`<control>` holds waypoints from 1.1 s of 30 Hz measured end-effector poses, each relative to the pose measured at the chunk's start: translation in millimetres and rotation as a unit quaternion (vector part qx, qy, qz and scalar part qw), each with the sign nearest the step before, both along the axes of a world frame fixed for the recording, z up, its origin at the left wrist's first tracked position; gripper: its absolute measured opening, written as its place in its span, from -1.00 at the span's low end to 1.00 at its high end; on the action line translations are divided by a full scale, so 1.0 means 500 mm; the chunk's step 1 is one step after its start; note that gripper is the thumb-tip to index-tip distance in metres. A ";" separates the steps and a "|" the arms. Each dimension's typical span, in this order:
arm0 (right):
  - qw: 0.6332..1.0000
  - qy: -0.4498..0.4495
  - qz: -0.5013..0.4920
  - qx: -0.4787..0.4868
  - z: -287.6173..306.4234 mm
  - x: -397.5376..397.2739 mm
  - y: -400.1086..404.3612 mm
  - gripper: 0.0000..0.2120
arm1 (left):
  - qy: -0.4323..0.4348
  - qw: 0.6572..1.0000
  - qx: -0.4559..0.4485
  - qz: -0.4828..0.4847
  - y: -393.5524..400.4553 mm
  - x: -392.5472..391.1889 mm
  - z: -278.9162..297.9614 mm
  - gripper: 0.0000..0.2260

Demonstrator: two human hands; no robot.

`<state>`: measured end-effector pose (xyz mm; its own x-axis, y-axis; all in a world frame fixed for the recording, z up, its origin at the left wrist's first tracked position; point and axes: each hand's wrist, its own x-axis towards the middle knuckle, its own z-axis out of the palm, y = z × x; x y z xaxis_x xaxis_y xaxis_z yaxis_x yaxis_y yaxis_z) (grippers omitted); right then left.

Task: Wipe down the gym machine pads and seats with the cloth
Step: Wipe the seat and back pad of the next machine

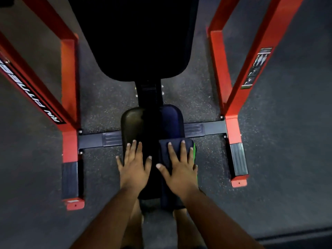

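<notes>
From the head camera, looking down, I have both hands flat on the seat [152, 126] of the gym machine. My left hand [133, 167] lies palm down on the left half of the seat, fingers [133, 148] spread and stretched out, holding nothing; the little finger hangs past the seat's left edge.

My right hand [179, 169] presses flat on the cloth [177, 145], which is dark blue with a strip of green showing along its right edge. The fingers here are also spread open and straight, not curled around the cloth, only lying on top of it with the thumb pointing toward my left hand. The cloth sits folded on the right half of the seat, reaching the seat's right edge, and its far end lies just past my fingertips.

Beyond the seat, the long black back pad [136, 42] runs away from me, well apart from both hands. A dark crossbar [212, 129] passes under the seat and joins the red frame [231, 97] on either side. A white-lettered label [30, 92] runs along the left red beam, and a small pictogram sticker [256, 67] sits on the right one. Speckled dark floor [287, 141] lies all around the machine.
</notes>
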<state>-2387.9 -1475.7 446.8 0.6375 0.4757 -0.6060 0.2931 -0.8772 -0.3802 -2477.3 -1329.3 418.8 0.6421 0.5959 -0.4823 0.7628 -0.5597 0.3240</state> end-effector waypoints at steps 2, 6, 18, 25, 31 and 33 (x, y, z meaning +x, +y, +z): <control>1.000 -0.007 -0.018 0.000 -0.016 0.002 0.000 -0.31 | -0.007 1.000 0.024 -0.009 -0.003 0.002 -0.016 -0.36; 1.000 -0.020 -0.017 0.001 -0.040 0.037 0.031 -0.43 | -0.013 0.998 0.052 -0.041 -0.007 -0.001 -0.023 -0.35; 0.995 -0.012 -0.052 0.088 -0.055 0.023 -0.019 -0.36 | -0.003 0.998 0.039 -0.048 -0.007 -0.001 -0.031 -0.36; 0.996 -0.075 -0.025 0.044 -0.156 0.189 0.106 -0.45 | -0.010 0.998 0.041 -0.042 -0.009 -0.008 -0.041 -0.37; 0.997 -0.056 -0.031 0.043 -0.159 0.224 0.126 -0.42 | -0.015 0.998 0.044 -0.043 -0.007 -0.005 -0.043 -0.37; 0.995 -0.051 -0.032 0.074 -0.116 0.129 0.052 -0.43 | -0.007 0.998 0.041 -0.043 -0.006 -0.004 -0.035 -0.37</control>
<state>-2323.2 -1449.6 388.9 0.7241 0.5118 -0.4622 0.2826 -0.8316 -0.4781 -2479.3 -1332.6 401.4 0.6991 0.5752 -0.4247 0.7061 -0.6488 0.2836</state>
